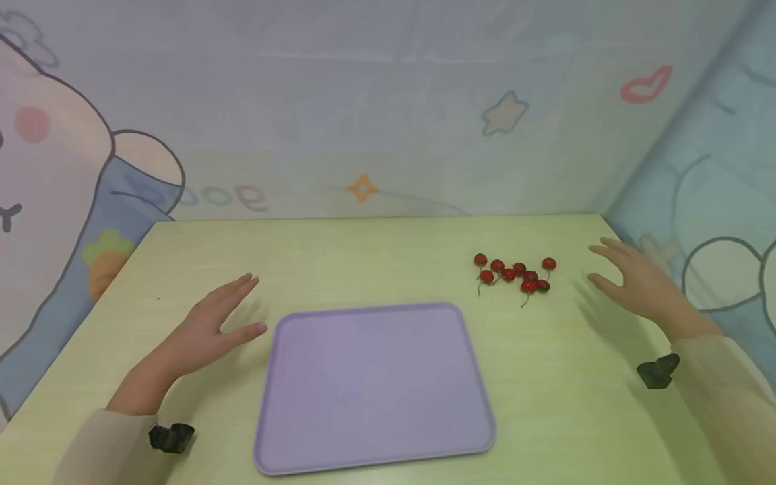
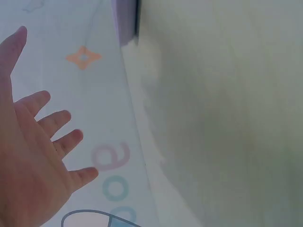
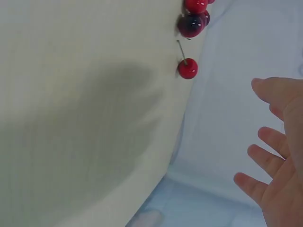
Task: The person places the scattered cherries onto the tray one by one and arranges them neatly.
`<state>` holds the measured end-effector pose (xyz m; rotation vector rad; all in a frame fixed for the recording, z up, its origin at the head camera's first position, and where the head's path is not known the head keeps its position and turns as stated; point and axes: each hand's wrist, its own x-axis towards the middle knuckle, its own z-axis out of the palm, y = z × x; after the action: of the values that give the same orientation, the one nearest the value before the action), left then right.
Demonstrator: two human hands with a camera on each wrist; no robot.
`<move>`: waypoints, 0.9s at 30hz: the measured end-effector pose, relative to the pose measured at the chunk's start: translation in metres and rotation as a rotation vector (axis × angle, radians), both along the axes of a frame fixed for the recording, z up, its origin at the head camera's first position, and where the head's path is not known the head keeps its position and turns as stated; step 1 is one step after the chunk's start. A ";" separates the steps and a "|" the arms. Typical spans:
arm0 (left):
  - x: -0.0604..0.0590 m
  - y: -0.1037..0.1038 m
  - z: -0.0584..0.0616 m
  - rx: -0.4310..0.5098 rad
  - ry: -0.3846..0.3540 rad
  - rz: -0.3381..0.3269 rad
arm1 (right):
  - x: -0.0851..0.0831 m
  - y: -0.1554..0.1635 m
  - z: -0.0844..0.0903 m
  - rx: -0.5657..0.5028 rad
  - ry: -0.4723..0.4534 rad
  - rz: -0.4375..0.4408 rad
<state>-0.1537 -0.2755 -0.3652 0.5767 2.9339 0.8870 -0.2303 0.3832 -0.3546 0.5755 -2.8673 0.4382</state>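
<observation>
Pale green table: wooden-looking top that bears everything in the scene, set against printed cartoon backdrops
Left hand: hovers over the table just left of the tray, fingers straight and spread, palm facing the tray; it has hold of nothing and touches nothing
Left cuff clip: small black fitting at the edge of the beige sleeve
Lilac tray: flat, rounded rectangle lying near the table's front edge, between the two hands; nothing lies in it
Cherries: cluster of red cherries with thin stems, lying on the bare table behind and to the right of the tray, well apart from its rim
Nearest cherry: single fruit at the right end of the cluster, stem pointing away from the hand
Right hand: raised just right of the cherries, fingers extended and loosely fanned; it grips nothing and is apart from the fruit
Progress, as judged: nothing moved yet; every cherry sits outside the tray, none is picked up, and all the handling is left to do
</observation>
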 end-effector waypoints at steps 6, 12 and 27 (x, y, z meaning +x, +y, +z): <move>0.019 0.009 -0.002 0.167 -0.129 -0.028 | -0.017 -0.010 0.005 -0.039 -0.002 0.028; 0.029 0.012 -0.005 0.214 -0.129 -0.065 | -0.030 -0.015 0.008 -0.069 -0.065 0.030; 0.032 0.007 -0.016 0.194 -0.190 -0.169 | -0.055 -0.023 -0.016 -0.147 -0.290 -0.039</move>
<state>-0.1221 -0.2686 -0.3815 0.6948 2.6057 1.1426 -0.2851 0.3606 -0.3702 0.4637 -3.0743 0.7767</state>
